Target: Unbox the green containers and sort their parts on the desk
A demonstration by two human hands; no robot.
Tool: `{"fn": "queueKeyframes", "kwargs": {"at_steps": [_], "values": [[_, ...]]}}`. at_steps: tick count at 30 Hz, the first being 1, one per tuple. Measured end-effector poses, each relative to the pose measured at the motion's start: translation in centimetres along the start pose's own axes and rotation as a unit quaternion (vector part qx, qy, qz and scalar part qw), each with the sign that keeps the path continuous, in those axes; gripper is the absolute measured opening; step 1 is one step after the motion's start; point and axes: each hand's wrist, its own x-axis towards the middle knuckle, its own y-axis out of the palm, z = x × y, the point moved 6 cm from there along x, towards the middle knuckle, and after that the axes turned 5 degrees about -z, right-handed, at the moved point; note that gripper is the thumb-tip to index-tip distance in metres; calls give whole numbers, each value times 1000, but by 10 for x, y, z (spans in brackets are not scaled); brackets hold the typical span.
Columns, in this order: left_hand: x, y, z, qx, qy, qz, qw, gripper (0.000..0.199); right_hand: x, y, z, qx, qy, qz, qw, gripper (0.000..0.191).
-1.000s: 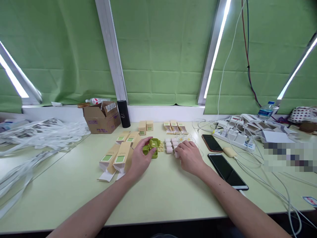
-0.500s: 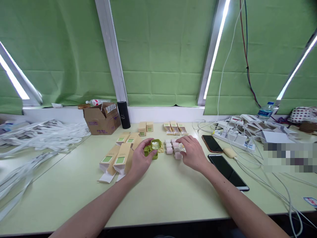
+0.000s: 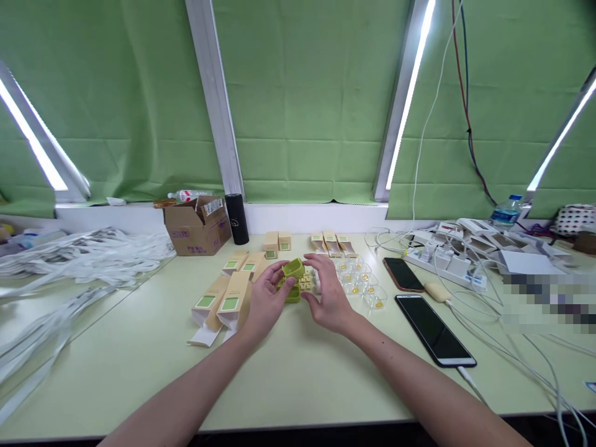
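My left hand [image 3: 267,300] is closed around a small olive-green case [image 3: 293,269], one green part tilted up above another green piece. My right hand [image 3: 329,294] hovers just right of the case, thumb and fingers apart, with nothing visible between them. Small pale yellow pieces [image 3: 305,280] lie between the hands. Beyond my right hand stand several clear plastic covers [image 3: 357,277] with yellow spots in them. The pinkish-white pieces are almost wholly hidden by that hand.
Open beige cartons [image 3: 233,293] lie left of my left hand; more cartons [image 3: 331,243] stand farther back. Two phones, a dark one [image 3: 403,273] and a larger one [image 3: 434,329], lie right. Beyond are a power strip [image 3: 447,268], cables, a cardboard box [image 3: 197,228] and a black cylinder [image 3: 237,219].
My right hand has moved left from the pinkish-white pieces to the green case, uncovering the clear covers. The upper green part is now tilted in my left hand. The view has shifted slightly.
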Motion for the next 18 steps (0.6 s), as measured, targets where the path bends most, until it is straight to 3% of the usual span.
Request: {"fn": "queueKeyframes", "kwargs": {"at_steps": [4,12,18], "values": [[-1,0,4,30,-33,5,999,60,-10,2,-2,11,29,-12,999,65],[-4,5,3,47,-23,44,998,61,-15,6,5,34,19,-38,999,67],[-10,14,5,66,-21,91,993,68,-14,5,5,21,30,-60,998,50]]}}
